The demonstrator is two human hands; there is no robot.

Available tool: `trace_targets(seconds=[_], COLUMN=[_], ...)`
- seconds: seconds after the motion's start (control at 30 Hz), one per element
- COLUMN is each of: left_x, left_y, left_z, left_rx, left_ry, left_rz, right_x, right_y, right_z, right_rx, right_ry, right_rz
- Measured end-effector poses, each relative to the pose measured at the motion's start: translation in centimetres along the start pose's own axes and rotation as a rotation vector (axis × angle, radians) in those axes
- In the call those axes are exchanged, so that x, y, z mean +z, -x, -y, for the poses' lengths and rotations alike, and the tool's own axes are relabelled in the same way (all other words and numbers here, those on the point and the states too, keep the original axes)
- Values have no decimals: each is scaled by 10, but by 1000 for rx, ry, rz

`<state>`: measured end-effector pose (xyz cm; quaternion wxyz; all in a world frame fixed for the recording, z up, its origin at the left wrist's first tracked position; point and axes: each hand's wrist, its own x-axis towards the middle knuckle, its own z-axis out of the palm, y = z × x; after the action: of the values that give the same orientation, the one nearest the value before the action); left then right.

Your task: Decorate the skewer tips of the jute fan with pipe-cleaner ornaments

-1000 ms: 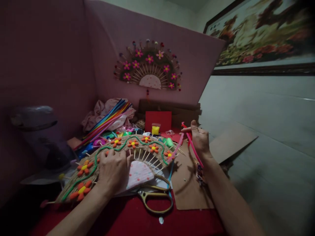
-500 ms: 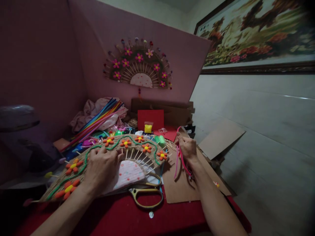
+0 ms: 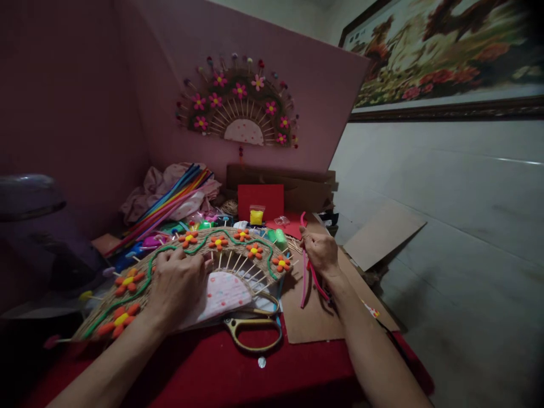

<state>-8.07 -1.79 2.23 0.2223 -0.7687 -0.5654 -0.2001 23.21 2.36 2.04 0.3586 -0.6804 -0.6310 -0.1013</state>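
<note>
My left hand [image 3: 181,283] is closed on a twine-covered craft fan [image 3: 157,266], gripping it near its stick ribs. Orange clay flowers [image 3: 255,251] and a wavy green strand [image 3: 221,231] decorate the fan, and a white dotted half-round [image 3: 225,292] forms its base. To the right, my right hand [image 3: 321,252] is closed around pink and red pipe cleaners [image 3: 304,283], whose ends hang below the fist and poke out above it. Beneath that hand is a sheet of brown cardboard [image 3: 297,323]. Gold-handled scissors [image 3: 257,347] lie partly under the fan, their blades hidden.
Behind the fan are a bundle of coloured pipe cleaners [image 3: 170,201], a bag of yellow clay [image 3: 256,216], green clay [image 3: 277,238] and red card [image 3: 266,198]. A finished fan [image 3: 244,110] hangs on the pink board. A red cloth [image 3: 204,374] covers the table.
The pipe cleaners in my right hand hang a little differently, with a pink end now standing above the fist. My left hand stays on the fan. The view has shifted slightly.
</note>
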Motion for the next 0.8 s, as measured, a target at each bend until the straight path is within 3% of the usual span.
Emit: trace_targets(seconds=[0.53, 0.8], left_x=[3, 5], left_y=[-1, 0], left_z=[2, 1], left_rx=[-5, -45], left_ry=[34, 51], left_rz=[-36, -25], right_x=[-1, -3], right_y=[1, 4], right_z=[3, 7], right_rx=[-68, -103], right_ry=[-139, -19], right_rz=[-87, -58])
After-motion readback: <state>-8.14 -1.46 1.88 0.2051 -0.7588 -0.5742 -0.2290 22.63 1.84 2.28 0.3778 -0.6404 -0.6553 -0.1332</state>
